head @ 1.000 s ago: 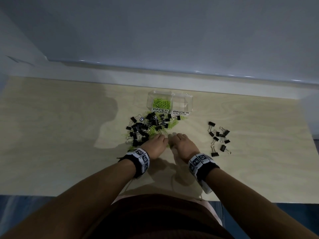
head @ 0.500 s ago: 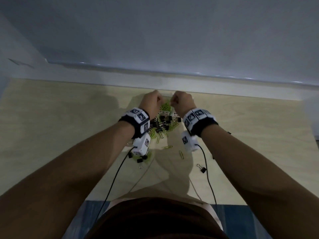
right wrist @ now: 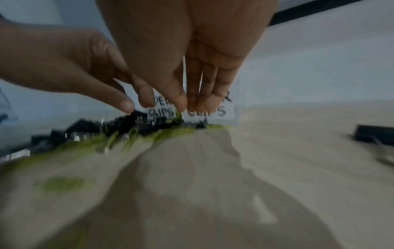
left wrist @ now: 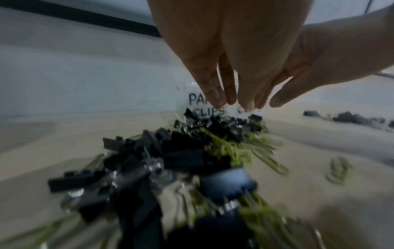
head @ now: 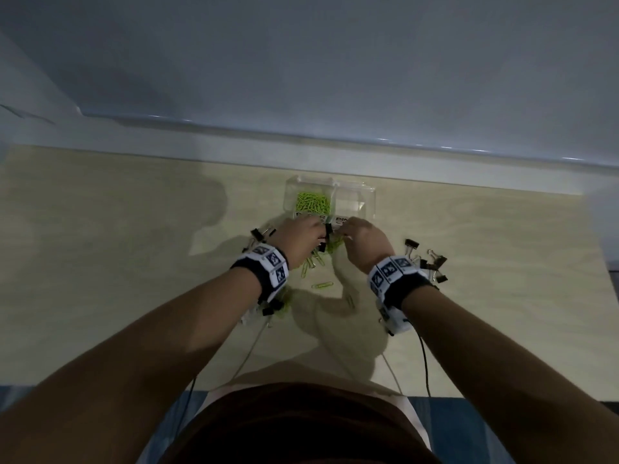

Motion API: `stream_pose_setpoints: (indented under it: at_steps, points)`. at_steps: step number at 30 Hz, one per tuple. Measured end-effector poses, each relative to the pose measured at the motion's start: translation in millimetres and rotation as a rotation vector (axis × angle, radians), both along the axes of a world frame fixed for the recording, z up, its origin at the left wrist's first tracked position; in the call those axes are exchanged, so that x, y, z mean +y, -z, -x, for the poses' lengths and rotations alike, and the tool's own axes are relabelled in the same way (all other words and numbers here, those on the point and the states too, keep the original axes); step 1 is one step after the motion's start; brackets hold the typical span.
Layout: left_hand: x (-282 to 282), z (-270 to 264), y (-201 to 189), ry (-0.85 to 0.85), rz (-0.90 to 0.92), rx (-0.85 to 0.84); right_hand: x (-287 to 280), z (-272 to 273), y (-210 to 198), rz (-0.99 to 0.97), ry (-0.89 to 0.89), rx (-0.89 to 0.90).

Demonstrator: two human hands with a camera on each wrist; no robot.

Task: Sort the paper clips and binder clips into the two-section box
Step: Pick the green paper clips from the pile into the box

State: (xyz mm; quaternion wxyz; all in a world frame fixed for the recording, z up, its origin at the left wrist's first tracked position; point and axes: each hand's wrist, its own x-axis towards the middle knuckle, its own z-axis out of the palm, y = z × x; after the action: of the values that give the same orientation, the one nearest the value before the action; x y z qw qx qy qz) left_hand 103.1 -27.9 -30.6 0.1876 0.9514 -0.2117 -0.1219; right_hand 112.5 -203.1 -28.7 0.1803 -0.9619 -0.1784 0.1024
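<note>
A clear two-section box (head: 366, 190) stands at the back; its left section holds green paper clips (head: 311, 203), and its labels (left wrist: 199, 102) face me. A mixed pile of black binder clips (left wrist: 149, 156) and green paper clips (left wrist: 234, 151) lies just in front of it. My left hand (head: 316, 229) and right hand (head: 345, 229) hover side by side over the pile's far end. The left hand (left wrist: 245, 104) points straight fingers down and holds nothing. The right hand (right wrist: 187, 106) also reaches down, its fingertips at a green clip; whether it holds one is unclear.
A separate group of binder clips (head: 427, 262) lies to the right of my right wrist. A loose paper clip (head: 323, 285) lies on the wooden table (head: 134, 246) nearer to me. A wall runs behind the box. Cables hang from both wrists.
Half a second ago both hands were up over the box; they have come back down to the pile in front of it. One second ago they were at the pile's near edge.
</note>
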Motion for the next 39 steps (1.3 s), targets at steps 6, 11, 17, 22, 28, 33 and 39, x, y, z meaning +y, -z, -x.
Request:
stream_pose_setpoints:
  at_steps: [6, 11, 17, 22, 28, 33, 39]
  points:
    - [-12, 20, 12, -0.005, -0.169, 0.024, -11, 16, 24, 0.124, -0.034, 0.054]
    - [-10, 32, 19, -0.093, -0.029, 0.048, -16, 28, 31, 0.105, 0.009, -0.002]
    - [8, 43, 11, -0.291, 0.294, 0.046, -32, 39, 28, -0.352, 0.22, -0.013]
    - [50, 38, 6, -0.468, 0.263, -0.055, -64, 46, 24, -0.339, 0.508, -0.122]
    - [46, 22, 6, -0.257, -0.061, -0.073, -47, 38, 15, 0.006, 0.252, -0.166]
    - [7, 15, 7, -0.043, -0.208, -0.012, 10, 21, 1, 0.055, -0.093, 0.028]
    - [6, 14, 8, -0.074, -0.22, 0.031, 29, 10, 6, 0.174, -0.166, 0.162]
